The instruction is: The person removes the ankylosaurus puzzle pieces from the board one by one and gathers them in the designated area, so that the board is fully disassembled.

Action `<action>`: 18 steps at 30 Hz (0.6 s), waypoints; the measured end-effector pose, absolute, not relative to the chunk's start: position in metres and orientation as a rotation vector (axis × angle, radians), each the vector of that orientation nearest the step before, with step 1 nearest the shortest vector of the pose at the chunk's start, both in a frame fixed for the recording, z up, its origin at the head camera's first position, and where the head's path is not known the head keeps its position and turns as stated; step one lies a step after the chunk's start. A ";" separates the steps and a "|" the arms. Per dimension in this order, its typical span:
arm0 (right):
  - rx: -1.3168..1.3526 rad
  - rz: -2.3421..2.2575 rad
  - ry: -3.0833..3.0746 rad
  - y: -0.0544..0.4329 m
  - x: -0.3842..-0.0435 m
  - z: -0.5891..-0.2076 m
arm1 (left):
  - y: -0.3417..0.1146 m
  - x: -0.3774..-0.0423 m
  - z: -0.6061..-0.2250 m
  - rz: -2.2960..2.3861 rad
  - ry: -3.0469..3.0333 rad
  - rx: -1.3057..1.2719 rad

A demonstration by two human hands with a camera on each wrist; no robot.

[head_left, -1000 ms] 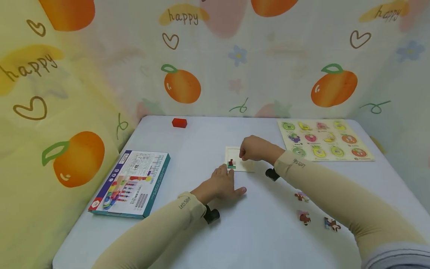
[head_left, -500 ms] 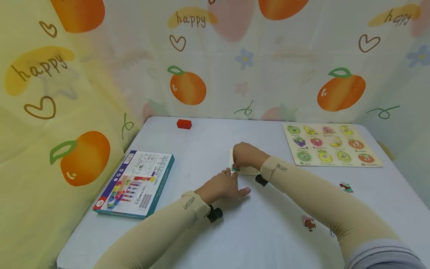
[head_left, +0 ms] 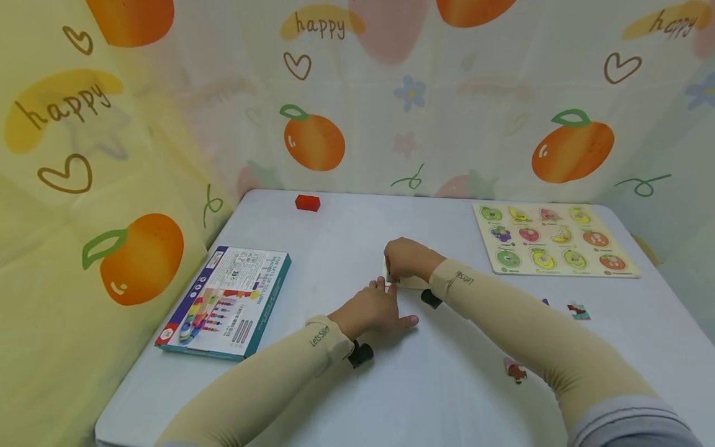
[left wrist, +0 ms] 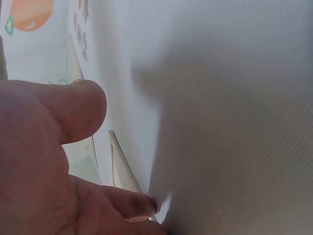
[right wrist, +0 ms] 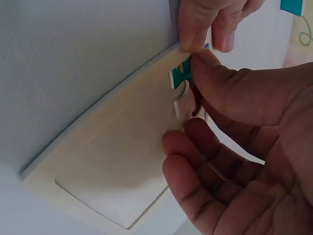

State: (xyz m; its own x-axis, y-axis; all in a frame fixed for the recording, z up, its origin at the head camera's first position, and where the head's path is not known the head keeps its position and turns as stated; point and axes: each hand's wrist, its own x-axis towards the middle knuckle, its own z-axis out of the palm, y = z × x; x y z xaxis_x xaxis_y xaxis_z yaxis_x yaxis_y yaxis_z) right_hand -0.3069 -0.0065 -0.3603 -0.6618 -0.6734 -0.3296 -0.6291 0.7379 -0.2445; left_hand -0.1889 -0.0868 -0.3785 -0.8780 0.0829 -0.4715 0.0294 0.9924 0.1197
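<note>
A small cream puzzle tray (right wrist: 117,132) lies on the white table, mostly covered by my right hand (head_left: 412,257) in the head view. At its near left corner sits a jigsaw piece (right wrist: 182,73) with teal, pale and dark red parts. My right thumb is on that piece and the index finger bends in behind it, pinching it; the other fingers curl loosely over the tray. My left hand (head_left: 374,308) lies palm down with fingers extended, their tips touching the tray's near edge. In the left wrist view the tray's frame (left wrist: 122,159) shows behind those fingers.
Loose jigsaw pieces lie on the right, one teal (head_left: 578,311) and one red-brown (head_left: 514,370), others partly behind the right sleeve. A fruit board (head_left: 525,267) is at the back right, a boxed toy (head_left: 223,304) at left, a red block (head_left: 308,203) at the back.
My right hand has moved left across the tray from its right side and come down on the jigsaw piece at the corner. My left hand has stayed by the edge. The head view has shifted slightly.
</note>
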 end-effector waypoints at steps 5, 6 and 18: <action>-0.994 -0.215 2.528 -0.005 -0.307 -0.358 | -0.085 -0.190 -0.377 0.099 2.611 0.081; -1.002 -0.235 2.529 -0.005 -0.308 -0.357 | -0.085 -0.190 -0.376 0.086 2.608 0.082; -0.794 -0.371 2.397 0.100 -0.311 -0.326 | -0.088 -0.191 -0.377 0.085 2.626 0.101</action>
